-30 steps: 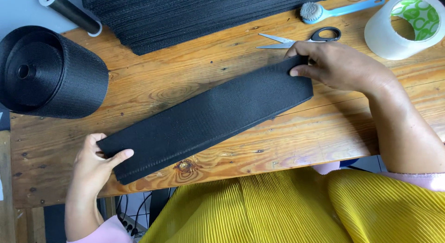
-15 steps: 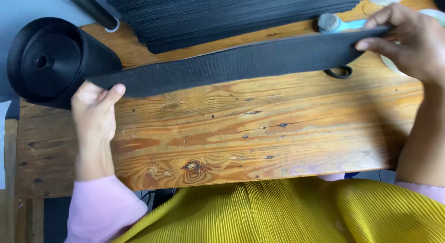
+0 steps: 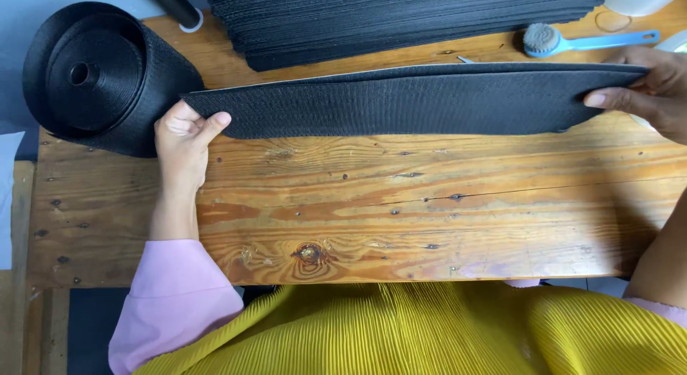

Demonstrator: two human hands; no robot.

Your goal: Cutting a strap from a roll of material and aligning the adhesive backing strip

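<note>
Head view, looking down on a wooden desk (image 3: pixel 401 217). A long black woven strip (image 3: pixel 415 99) is held stretched level above the far part of the desk, spanning from one hand to the other. The left hand (image 3: pixel 184 135) is closed on the strip's left end, thumb on top pinching the lower corner, fingers curled beneath. The right hand (image 3: pixel 647 89) grips the right end at the frame's edge, thumb lying under the lower rim and fingers over the upper one.

Just left of the left hand, a large roll of black webbing (image 3: pixel 100 78) lies on its side at the desk's far left corner, its hollow core facing up; the strip's left end overlaps the roll's edge. Behind the strip, a stack of cut black strips (image 3: pixel 401 21) rests along the desk's far edge. A black tube (image 3: pixel 175 6) with a pale end stands between roll and stack. To the right, beyond the strip, lies a brush with a light blue handle (image 3: pixel 587 40) and a round bristled head. A pink sleeve (image 3: pixel 175 303) covers the left forearm; pleated yellow fabric (image 3: pixel 429 332) fills the near edge.
</note>
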